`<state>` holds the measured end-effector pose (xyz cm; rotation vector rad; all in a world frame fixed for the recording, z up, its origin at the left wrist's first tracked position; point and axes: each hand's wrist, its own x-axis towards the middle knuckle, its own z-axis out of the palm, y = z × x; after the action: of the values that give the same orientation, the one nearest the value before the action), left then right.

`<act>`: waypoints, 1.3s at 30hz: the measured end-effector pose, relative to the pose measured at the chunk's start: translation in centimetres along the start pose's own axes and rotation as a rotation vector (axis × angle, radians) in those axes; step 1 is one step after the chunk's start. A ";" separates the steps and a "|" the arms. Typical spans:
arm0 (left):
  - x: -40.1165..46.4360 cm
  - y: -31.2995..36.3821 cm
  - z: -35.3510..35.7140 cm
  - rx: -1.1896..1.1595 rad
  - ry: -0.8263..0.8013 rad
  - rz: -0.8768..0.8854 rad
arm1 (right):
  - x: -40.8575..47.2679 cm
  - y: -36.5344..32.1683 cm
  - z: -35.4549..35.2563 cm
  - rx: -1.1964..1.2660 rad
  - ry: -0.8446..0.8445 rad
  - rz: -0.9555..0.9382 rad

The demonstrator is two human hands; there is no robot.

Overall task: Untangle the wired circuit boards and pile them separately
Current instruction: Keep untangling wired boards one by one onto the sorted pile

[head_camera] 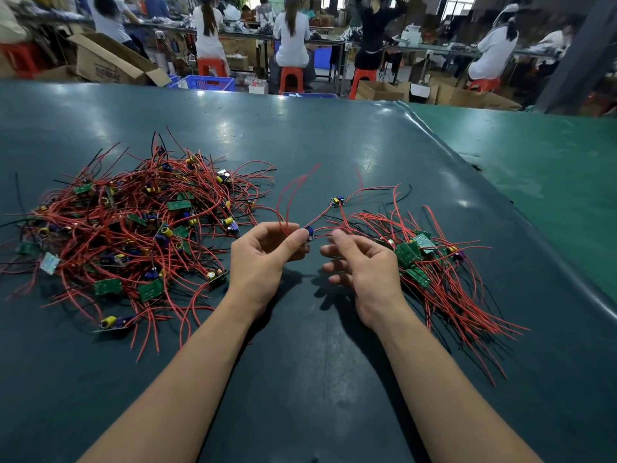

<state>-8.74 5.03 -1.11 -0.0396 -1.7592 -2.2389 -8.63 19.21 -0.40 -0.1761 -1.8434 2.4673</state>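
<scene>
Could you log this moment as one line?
left hand: pinches board | right hand: holds wire | tangle: left | pile: right

Glossy, smooth dark-green table mat (334,135); red plastic-coated wires (133,208) on green circuit boards (409,255).

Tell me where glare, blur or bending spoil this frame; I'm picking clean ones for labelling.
Head view: overhead lights leave pale glare patches on the green table; the wide lens curves its far edge; the raised red wires above the left hand smear with motion; both hands, right hand included, cast soft shadows; the background workers are soft.
</scene>
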 end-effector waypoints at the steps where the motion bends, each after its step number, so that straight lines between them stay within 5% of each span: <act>1: -0.1 0.0 0.1 0.024 -0.031 0.006 | 0.0 0.1 0.0 -0.015 -0.003 -0.003; 7: -0.5 0.0 0.2 0.057 -0.165 0.009 | 0.3 0.2 -0.2 -0.021 0.052 -0.003; 18: -0.2 -0.1 0.1 -0.014 -0.136 -0.060 | 0.1 0.6 0.1 -0.119 0.060 -0.174; 24: -0.1 0.3 -0.2 -0.114 -0.132 -0.117 | 0.7 -0.4 -0.4 0.148 0.181 -0.155; 39: 0.0 0.4 -0.6 -0.107 -0.186 -0.117 | 0.7 -1.9 -1.4 0.598 0.072 0.116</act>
<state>-8.58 4.41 -0.89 -0.1776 -1.7732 -2.4839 -9.20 21.19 0.94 -0.3366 -1.0240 2.9094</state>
